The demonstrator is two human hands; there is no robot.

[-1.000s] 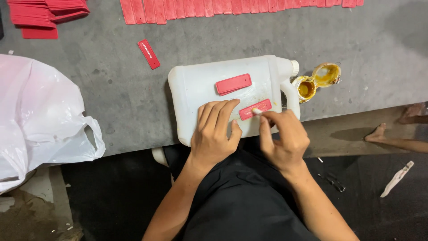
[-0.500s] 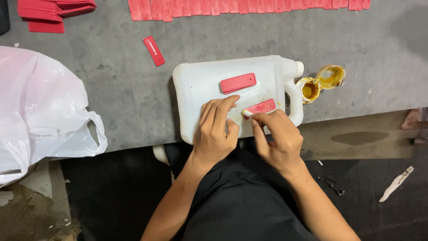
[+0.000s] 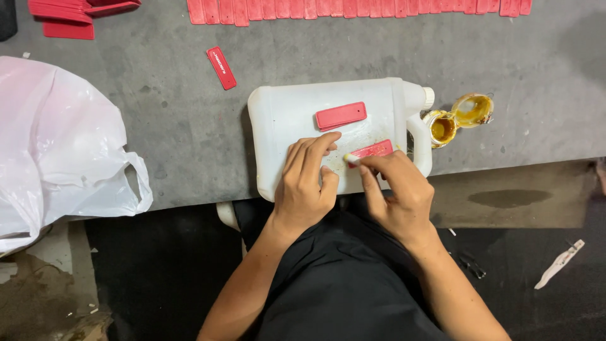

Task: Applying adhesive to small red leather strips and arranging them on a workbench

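Note:
A white plastic jug (image 3: 297, 113) lies flat on the grey floor mat in front of me. Two small red rectangular tags rest on it: one (image 3: 341, 116) near the middle, one (image 3: 374, 150) lower right. My left hand (image 3: 307, 180) lies flat on the jug, fingers together, its fingertips beside the lower tag. My right hand (image 3: 394, 189) pinches a small pale applicator (image 3: 351, 158) whose tip touches the left end of the lower tag.
A small open tin of yellow glue (image 3: 443, 127) and its lid (image 3: 473, 109) sit right of the jug's cap. A loose red tag (image 3: 221, 67) lies upper left. Rows of red tags (image 3: 353, 9) line the top edge. A white plastic bag (image 3: 60, 145) is left.
The view has shifted slightly. My right hand has slid the applicator a little left along the lower tag; my left hand stays pressed on the jug.

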